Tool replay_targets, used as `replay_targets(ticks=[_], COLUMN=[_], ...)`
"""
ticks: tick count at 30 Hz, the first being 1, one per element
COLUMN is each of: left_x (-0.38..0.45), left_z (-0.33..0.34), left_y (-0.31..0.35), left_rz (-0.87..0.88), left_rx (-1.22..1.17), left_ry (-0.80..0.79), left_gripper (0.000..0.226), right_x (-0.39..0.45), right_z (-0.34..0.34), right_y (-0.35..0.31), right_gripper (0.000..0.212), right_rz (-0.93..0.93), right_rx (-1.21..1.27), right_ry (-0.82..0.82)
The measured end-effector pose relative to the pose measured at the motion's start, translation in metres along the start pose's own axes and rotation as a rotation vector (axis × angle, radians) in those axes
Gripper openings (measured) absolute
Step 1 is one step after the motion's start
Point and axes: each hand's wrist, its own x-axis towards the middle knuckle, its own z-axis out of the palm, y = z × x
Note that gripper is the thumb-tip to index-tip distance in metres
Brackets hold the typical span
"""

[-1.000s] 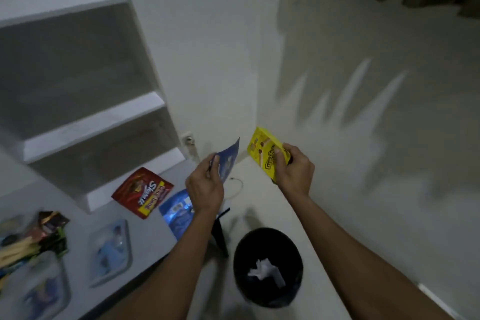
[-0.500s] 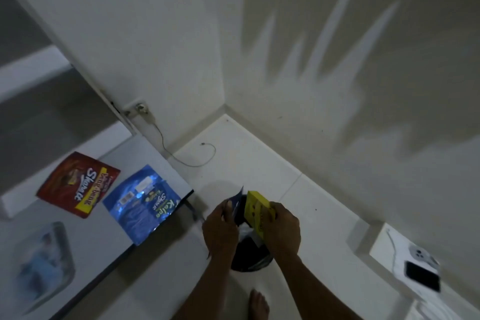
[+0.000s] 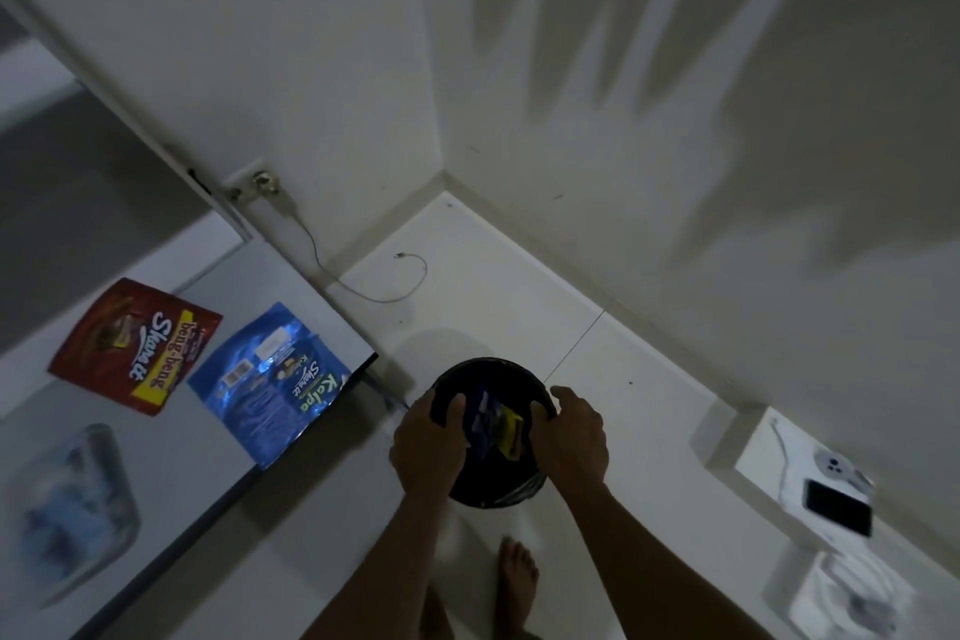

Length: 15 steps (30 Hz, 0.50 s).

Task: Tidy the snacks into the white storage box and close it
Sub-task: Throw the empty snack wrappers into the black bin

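Yellow wrapper (image 3: pixel 508 438) and blue wrapper (image 3: pixel 480 424), pinched a second ago, now lie in the black bin (image 3: pixel 540 395); left hand (image 3: pixel 428 442) and right hand (image 3: pixel 571 437) hover loosely open, empty (rubbish cleared). Red packet (image 3: pixel 136 346) and blue packet (image 3: pixel 275 379) wait on the table (image 3: pixel 182 457); no white box shows.

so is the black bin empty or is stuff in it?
Not empty. The black bin holds a blue wrapper and a yellow wrapper, seen through its open top between the hands.
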Motion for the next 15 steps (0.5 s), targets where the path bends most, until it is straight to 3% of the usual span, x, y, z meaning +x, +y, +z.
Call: replay_targets(ticks=[5, 10, 15], left_x=[-0.009, -0.023, -0.05], left_z=[-0.036, -0.081, -0.155], left_y=[-0.017, -0.006, 0.023], left_rz=[0.052, 0.09, 0.122], left_rx=[0.008, -0.175, -0.24], left_ry=[0.036, 0.116, 0.214], left_gripper=[0.09, 0.097, 0.058], right_x=[-0.014, -0.032, -0.058], right_z=[-0.032, -0.053, -0.055], right_y=[-0.026, -0.066, -0.119], right_gripper=[0.04, 0.045, 0.042], right_rz=[-0.063, -0.198, -0.349], right_rx=[0.061, 0.108, 0.133], right_ry=[0.047, 0.061, 0.096])
